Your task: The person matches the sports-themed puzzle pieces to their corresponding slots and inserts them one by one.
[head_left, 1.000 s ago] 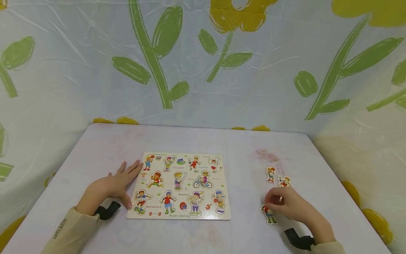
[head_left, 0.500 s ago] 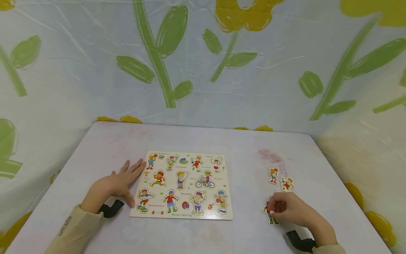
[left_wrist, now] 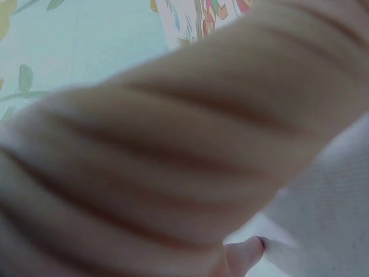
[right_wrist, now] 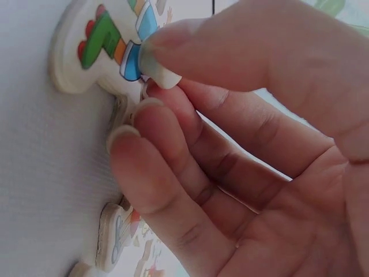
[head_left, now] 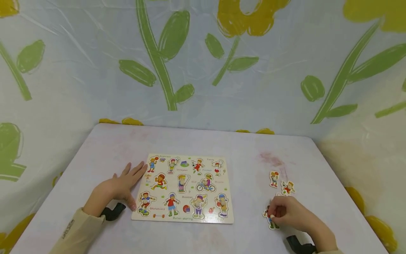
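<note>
Beside the loose pieces at the right, my right hand (head_left: 290,213) pinches the pale knob (right_wrist: 161,75) of a roller-skater puzzle piece (right_wrist: 104,40) between thumb and index finger. The piece lies low at the table surface; the hand covers part of it in the head view. My left hand (head_left: 115,190) rests at the left edge of the wooden puzzle board (head_left: 172,181), fingers spread and thumb near the lower left corner. The board shows several sports figures, some with knobs. In the left wrist view, the left hand (left_wrist: 173,150) fills most of the picture, blurred.
A basketball-player piece (head_left: 274,179) and a football-player piece (head_left: 288,188) lie just beyond my right hand. Another piece is mostly hidden behind its fingers. The pale table (head_left: 203,139) meets a flower-patterned cloth (head_left: 260,88) at the back and sides.
My right hand has come down over the roller-skater piece, its thumb and index finger now at the knob. The left hand stays by the board. The head view has shifted slightly.
</note>
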Demonstrator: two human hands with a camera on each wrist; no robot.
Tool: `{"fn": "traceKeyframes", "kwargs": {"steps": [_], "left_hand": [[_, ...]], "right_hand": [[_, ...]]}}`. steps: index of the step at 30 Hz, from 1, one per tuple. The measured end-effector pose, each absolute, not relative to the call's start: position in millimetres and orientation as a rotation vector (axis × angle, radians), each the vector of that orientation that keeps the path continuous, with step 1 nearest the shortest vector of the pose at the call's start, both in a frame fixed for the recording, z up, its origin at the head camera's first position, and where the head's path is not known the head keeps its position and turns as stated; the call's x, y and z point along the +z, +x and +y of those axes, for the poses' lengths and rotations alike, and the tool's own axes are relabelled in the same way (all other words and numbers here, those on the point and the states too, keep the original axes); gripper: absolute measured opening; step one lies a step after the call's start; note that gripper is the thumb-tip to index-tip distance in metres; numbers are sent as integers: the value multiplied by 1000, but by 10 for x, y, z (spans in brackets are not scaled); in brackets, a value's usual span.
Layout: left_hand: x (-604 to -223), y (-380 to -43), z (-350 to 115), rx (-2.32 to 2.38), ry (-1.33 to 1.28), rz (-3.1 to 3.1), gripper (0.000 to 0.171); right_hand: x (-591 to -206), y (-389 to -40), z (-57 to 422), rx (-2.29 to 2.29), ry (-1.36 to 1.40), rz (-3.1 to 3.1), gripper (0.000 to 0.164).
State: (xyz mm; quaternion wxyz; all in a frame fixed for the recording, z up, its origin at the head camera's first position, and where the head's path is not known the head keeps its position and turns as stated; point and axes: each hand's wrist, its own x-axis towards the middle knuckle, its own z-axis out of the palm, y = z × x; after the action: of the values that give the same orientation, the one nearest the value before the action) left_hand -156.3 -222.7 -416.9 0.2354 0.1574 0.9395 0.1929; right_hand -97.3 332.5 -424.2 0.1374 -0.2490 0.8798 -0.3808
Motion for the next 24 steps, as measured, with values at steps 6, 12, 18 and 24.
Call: {"fn": "traceKeyframes", "kwargs": {"steps": [6, 12, 18, 24], "left_hand": [[-4159, -1564, -2203, 497, 437, 2580, 143], [-4171, -1576, -2154, 438, 398, 2600, 144], [-4149, -1593, -2119, 438, 385, 2605, 144], [-4129, -1591, -2106, 416, 373, 2596, 144]], "right_hand": [[-4238, -941, 3304, -1104, -673, 2527, 15], [-4234, -938, 3292, -1085, -766, 2562, 18], [-4179, -979, 3264, -1049, -777, 2580, 19], [-4103, -1018, 3219, -1026, -748, 2580, 18]]}}
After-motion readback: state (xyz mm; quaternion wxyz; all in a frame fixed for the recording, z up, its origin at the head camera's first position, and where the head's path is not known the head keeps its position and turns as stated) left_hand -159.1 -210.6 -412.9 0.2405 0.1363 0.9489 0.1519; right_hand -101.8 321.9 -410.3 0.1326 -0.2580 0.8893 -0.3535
